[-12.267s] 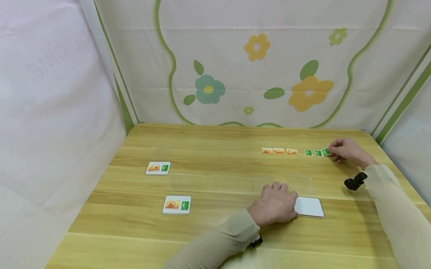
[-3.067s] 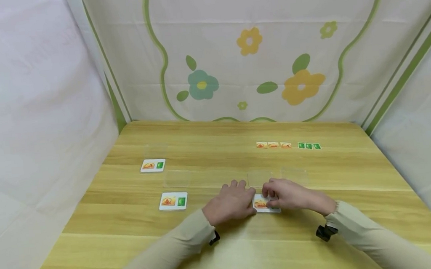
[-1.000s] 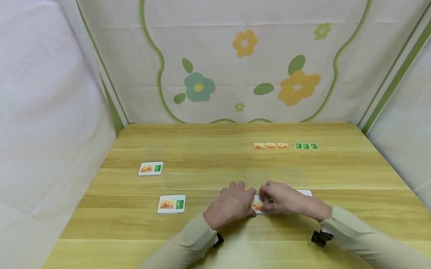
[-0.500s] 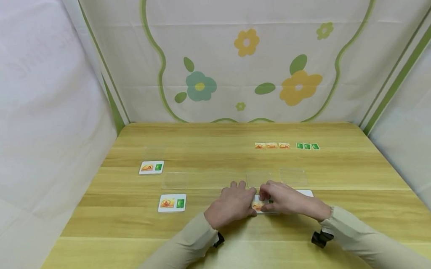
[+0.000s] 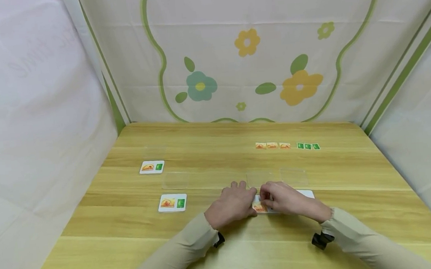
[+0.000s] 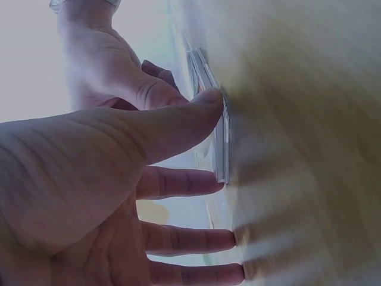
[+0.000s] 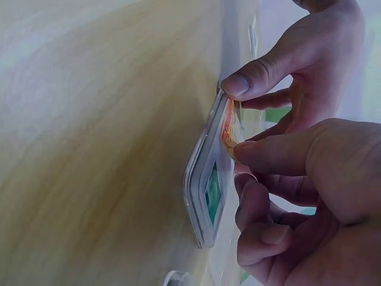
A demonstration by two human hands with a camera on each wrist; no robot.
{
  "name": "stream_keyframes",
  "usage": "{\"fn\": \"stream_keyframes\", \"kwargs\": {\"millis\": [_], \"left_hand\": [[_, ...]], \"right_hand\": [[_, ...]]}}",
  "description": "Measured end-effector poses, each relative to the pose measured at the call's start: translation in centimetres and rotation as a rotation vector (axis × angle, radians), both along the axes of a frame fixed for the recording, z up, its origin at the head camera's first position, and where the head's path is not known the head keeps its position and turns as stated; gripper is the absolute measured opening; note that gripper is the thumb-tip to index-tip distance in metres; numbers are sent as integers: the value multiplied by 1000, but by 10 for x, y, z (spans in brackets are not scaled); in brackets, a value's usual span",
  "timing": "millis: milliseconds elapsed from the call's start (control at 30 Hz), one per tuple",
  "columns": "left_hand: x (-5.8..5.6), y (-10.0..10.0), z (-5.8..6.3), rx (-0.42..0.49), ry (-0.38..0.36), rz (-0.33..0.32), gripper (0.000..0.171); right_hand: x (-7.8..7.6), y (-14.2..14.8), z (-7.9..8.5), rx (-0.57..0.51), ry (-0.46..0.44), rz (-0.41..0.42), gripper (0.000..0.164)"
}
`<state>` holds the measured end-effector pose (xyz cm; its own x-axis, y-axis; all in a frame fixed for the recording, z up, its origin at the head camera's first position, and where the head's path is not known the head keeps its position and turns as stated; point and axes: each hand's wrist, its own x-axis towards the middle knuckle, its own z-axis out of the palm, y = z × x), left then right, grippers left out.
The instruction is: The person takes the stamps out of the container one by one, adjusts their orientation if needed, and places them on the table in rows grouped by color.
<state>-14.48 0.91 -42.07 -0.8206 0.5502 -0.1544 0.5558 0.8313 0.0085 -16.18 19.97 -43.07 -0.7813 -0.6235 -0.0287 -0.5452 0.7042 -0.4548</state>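
Observation:
In the head view a white card (image 5: 271, 211) in a clear frame lies on the table between both hands. My left hand (image 5: 232, 205) grips its left end, the thumb at the near edge and the index finger at the far edge. The other fingers stand extended with their tips on the table. On the card is an orange picture sticker (image 7: 228, 126), its edge lifted and curved. My right hand (image 5: 287, 198) pinches that edge between thumb and index finger. Beside it on the card, the right wrist view shows a green sticker (image 7: 212, 193).
Another white card (image 5: 306, 193) lies partly behind the right hand. Two cards with orange and green pictures (image 5: 172, 203) lie left. Three orange pieces (image 5: 272, 145) and three green pieces (image 5: 308, 146) line up at the back right. Clear plates (image 5: 294, 176) lie mid-table.
Since the earliest frame, the right hand has come from the green pieces to the card, and the left hand has moved left. Lately the right fingers have shifted slightly, showing white beside the orange sticker.

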Motion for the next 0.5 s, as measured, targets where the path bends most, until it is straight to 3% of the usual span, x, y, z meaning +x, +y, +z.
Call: {"fn": "stream_keyframes", "kwargs": {"millis": [500], "left_hand": [[-2, -1, -2, 21, 6, -11, 46]], "right_hand": [[0, 2, 4, -28, -77, -4, 10]]}}
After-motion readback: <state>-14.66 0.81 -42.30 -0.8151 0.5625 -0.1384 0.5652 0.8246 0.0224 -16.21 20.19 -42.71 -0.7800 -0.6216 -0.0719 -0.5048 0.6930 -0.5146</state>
